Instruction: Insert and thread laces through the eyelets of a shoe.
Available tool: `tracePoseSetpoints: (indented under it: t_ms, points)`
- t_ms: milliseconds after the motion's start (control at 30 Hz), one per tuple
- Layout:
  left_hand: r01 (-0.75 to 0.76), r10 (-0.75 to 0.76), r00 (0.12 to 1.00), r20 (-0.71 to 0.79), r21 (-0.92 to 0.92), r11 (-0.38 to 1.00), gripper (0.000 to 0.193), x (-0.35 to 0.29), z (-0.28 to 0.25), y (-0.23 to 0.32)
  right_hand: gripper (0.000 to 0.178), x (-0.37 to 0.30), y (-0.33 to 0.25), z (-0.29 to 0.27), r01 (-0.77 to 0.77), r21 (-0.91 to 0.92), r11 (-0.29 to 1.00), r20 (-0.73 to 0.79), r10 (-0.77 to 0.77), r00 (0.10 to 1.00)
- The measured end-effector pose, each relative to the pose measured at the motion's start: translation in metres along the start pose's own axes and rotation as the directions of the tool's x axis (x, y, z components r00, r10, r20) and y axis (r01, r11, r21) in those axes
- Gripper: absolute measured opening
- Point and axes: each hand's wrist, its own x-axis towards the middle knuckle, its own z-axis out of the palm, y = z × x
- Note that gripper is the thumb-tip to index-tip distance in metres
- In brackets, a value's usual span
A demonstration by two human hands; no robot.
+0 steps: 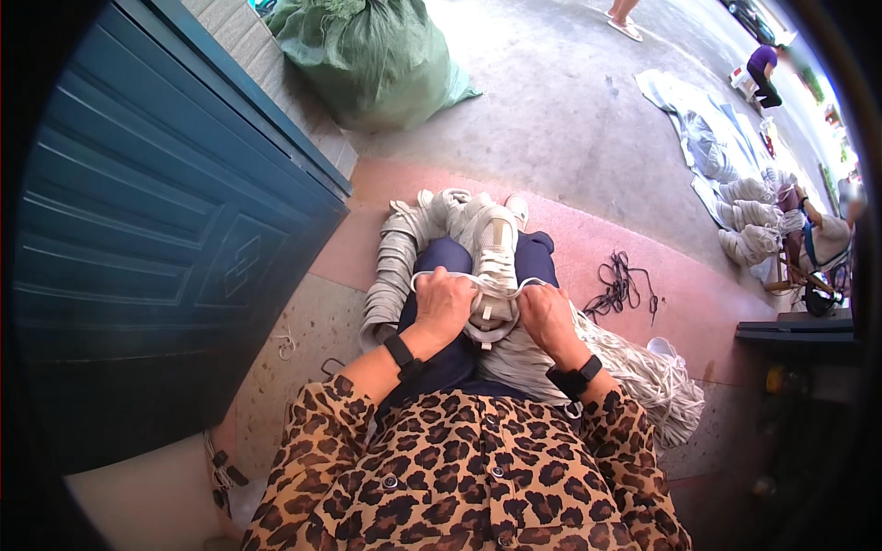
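A light beige laced shoe upper rests on my lap, its heel toward me. My left hand is closed at its left side, gripping a white shoelace. My right hand is closed on the lace at the other side, and a loop stands above its fingers. The lace stretches across the shoe opening between both hands. Around my left leg curves a long row of nested beige uppers. A thick bundle of loose white laces hangs over my right thigh.
Black cords lie on the pink floor to the right. A blue door stands close on the left. A big green sack sits beyond it. Far right, a seated person is beside more stacked uppers.
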Motion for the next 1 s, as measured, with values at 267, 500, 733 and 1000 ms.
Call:
tracePoseSetpoints:
  t_ms: [267,500,733,1000]
  points:
    - [-0.108,0.118,0.992,-0.049,0.175,0.979,0.013,-0.009,0.001,-0.004,0.012,0.004,-0.004,-0.006,-0.071,0.023,0.997,0.023,0.07,0.997]
    - [-0.363,0.37,0.927,-0.061,0.109,0.926,0.01,-0.002,-0.011,-0.021,0.012,0.005,0.01,-0.01,-0.196,0.334,0.922,0.078,0.18,0.981]
    - [-0.501,0.507,0.858,0.076,0.335,0.798,0.01,0.003,-0.016,-0.012,0.016,0.012,-0.005,-0.028,0.308,-0.17,0.936,0.116,-0.291,0.95]
    - [0.113,-0.115,0.993,0.035,-0.591,0.799,0.014,0.052,-0.025,0.03,0.011,0.064,-0.03,-0.044,0.137,0.185,0.973,-0.225,-0.094,0.97]
